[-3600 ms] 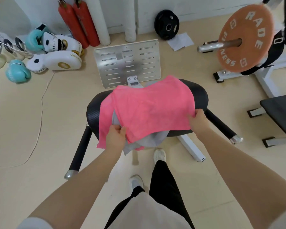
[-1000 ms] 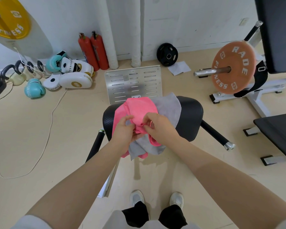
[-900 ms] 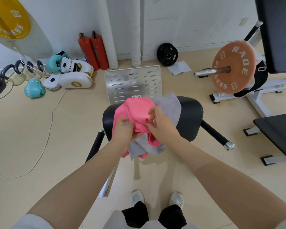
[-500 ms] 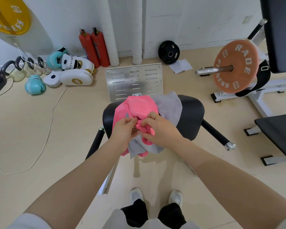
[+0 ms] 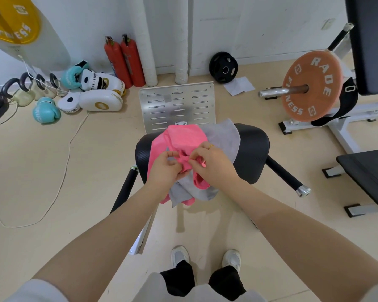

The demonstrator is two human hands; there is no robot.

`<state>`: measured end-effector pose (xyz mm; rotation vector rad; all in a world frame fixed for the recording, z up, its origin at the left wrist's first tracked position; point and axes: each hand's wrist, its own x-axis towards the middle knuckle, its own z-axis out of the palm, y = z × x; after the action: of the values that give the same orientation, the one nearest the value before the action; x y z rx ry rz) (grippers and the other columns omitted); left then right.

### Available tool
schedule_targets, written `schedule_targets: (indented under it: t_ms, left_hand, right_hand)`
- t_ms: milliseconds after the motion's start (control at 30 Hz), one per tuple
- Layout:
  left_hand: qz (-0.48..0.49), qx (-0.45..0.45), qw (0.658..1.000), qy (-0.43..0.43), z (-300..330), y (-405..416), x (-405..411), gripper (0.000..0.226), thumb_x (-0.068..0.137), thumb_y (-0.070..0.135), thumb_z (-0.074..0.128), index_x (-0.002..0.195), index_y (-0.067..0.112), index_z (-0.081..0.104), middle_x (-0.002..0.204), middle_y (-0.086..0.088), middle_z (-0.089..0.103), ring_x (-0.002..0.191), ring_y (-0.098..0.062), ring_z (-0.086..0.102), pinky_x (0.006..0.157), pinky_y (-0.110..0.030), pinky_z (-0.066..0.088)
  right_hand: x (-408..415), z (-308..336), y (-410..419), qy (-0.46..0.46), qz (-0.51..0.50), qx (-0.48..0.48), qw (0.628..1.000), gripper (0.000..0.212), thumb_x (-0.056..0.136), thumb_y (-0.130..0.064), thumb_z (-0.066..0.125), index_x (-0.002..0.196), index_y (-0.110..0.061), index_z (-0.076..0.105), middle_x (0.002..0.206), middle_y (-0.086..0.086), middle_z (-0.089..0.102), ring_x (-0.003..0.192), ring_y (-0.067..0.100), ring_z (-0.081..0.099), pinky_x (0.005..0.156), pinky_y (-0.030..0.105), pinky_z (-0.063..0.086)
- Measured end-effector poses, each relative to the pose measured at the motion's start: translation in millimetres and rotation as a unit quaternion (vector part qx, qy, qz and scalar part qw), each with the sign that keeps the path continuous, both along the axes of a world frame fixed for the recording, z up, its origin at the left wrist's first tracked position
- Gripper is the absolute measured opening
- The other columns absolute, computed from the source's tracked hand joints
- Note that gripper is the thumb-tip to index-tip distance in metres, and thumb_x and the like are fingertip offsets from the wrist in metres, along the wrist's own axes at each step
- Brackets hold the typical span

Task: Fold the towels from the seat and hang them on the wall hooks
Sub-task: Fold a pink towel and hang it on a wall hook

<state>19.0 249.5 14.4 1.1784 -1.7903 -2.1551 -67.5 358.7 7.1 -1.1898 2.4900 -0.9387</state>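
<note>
My left hand (image 5: 166,168) and right hand (image 5: 212,164) pinch adjoining edges of the pink towel (image 5: 183,138), bunched over a grey towel (image 5: 224,136) on the black seat (image 5: 252,149). Folding is underway; next I must align corners.

Head-worn view, facing down, hands (image 5: 192,166) near

From my feed, the yellow weight plate (image 5: 11,20) is cut off at the top-left edge. My hands cover the middle of the pink towel (image 5: 183,138), and I cannot read how the grey towel (image 5: 224,136) lies underneath.
</note>
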Motion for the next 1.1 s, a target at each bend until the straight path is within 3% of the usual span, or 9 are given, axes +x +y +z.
schedule_targets:
  t_ms: [167, 333, 400, 500, 633, 733, 833, 967, 1100]
  left_hand:
    - [-0.05, -0.073, 0.996, 0.009, 0.5, 4.1, 2.1, 0.035, 0.089, -0.005, 0.048, 0.116, 0.016, 0.041, 0.072, -0.014, 0.059, 0.071, -0.018, 0.061, 0.068, -0.02, 0.057]
    - [-0.022, 0.004, 0.999, 0.038, 6.8, 6.4, 2.4, 0.031, 0.094, -0.005, 0.036, 0.118, 0.013, 0.045, 0.087, -0.013, 0.062, 0.074, -0.014, 0.065, 0.066, -0.017, 0.057]
    - [-0.007, 0.036, 0.998, 0.042, 9.6, 6.4, 3.2, 0.023, 0.095, 0.0, 0.041, 0.114, 0.009, 0.05, 0.084, -0.01, 0.063, 0.073, -0.014, 0.064, 0.066, -0.019, 0.056]
    - [-0.037, -0.006, 0.999, 0.039, 10.8, 6.4, 7.5, 0.016, 0.09, 0.009, 0.057, 0.105, 0.016, 0.053, 0.08, -0.008, 0.066, 0.07, -0.01, 0.066, 0.071, -0.019, 0.056]
    - [-0.031, -0.009, 0.999, 0.017, 4.1, 4.3, 12.0, 0.035, 0.088, -0.005, 0.051, 0.117, 0.014, 0.047, 0.082, -0.016, 0.062, 0.078, -0.027, 0.058, 0.092, -0.046, 0.049]
    - [-0.046, -0.023, 0.998, 0.03, 3.1, 1.9, 12.9, 0.052, 0.085, -0.007, 0.054, 0.125, 0.024, 0.04, 0.079, -0.022, 0.059, 0.079, -0.027, 0.057, 0.091, -0.052, 0.047]
    - [-0.094, -0.044, 0.994, 0.035, 6.5, 1.5, 11.0, 0.063, 0.087, -0.006, 0.053, 0.134, 0.029, 0.034, 0.087, -0.025, 0.056, 0.082, -0.027, 0.054, 0.09, -0.047, 0.049]
    - [-0.102, -0.042, 0.993, 0.035, 10.7, 0.9, 11.1, 0.037, 0.09, -0.006, 0.049, 0.124, 0.007, 0.052, 0.089, -0.014, 0.065, 0.08, -0.016, 0.064, 0.084, -0.028, 0.055]
    - [-0.08, -0.019, 0.996, 0.036, 11.5, -1.2, 12.9, 0.029, 0.092, -0.007, 0.045, 0.117, -0.003, 0.059, 0.096, -0.012, 0.066, 0.073, -0.002, 0.066, 0.073, -0.014, 0.055]
  right_hand:
    - [-0.3, 2.2, -1.3, -0.05, 0.002, 0.007, 0.999, 0.012, 0.085, -0.018, 0.064, 0.089, -0.008, 0.07, 0.093, 0.004, 0.057, 0.077, 0.014, 0.049, 0.078, 0.039, 0.047]
    - [4.1, 6.0, -2.7, -0.051, 0.04, 0.024, 0.998, 0.02, 0.091, -0.015, 0.057, 0.1, -0.007, 0.073, 0.099, 0.012, 0.061, 0.084, 0.024, 0.058, 0.077, 0.032, 0.044]
    - [3.2, 6.3, -2.1, -0.056, 0.055, 0.029, 0.997, 0.021, 0.091, -0.011, 0.054, 0.102, -0.008, 0.072, 0.099, 0.012, 0.061, 0.081, 0.019, 0.055, 0.074, 0.025, 0.04]
    - [1.3, 6.5, -1.6, -0.084, 0.055, 0.024, 0.995, 0.022, 0.088, -0.003, 0.052, 0.1, -0.011, 0.07, 0.088, 0.002, 0.059, 0.075, 0.012, 0.048, 0.068, 0.016, 0.035]
    - [2.0, 7.0, -1.1, -0.163, -0.043, -0.046, 0.985, 0.028, 0.085, -0.004, 0.056, 0.098, -0.022, 0.039, 0.069, -0.009, 0.052, 0.06, 0.008, 0.048, 0.06, 0.015, 0.04]
    - [2.4, 8.8, -0.2, -0.135, -0.04, -0.041, 0.989, 0.024, 0.084, -0.004, 0.056, 0.101, -0.018, 0.047, 0.073, -0.009, 0.054, 0.061, 0.008, 0.048, 0.062, 0.018, 0.04]
    - [5.3, 7.8, -0.6, -0.074, 0.038, 0.007, 0.997, 0.017, 0.081, -0.001, 0.056, 0.092, -0.009, 0.065, 0.084, 0.002, 0.063, 0.069, 0.014, 0.05, 0.068, 0.023, 0.042]
    - [2.3, 2.8, -0.6, -0.051, 0.042, -0.006, 0.998, 0.011, 0.083, -0.007, 0.061, 0.09, -0.01, 0.069, 0.086, 0.007, 0.063, 0.067, 0.011, 0.049, 0.073, 0.029, 0.046]
    - [-1.2, -4.1, 4.6, 0.0, 0.046, 0.007, 0.999, 0.01, 0.084, -0.011, 0.059, 0.092, -0.01, 0.065, 0.088, 0.007, 0.062, 0.079, 0.022, 0.056, 0.072, 0.046, 0.049]
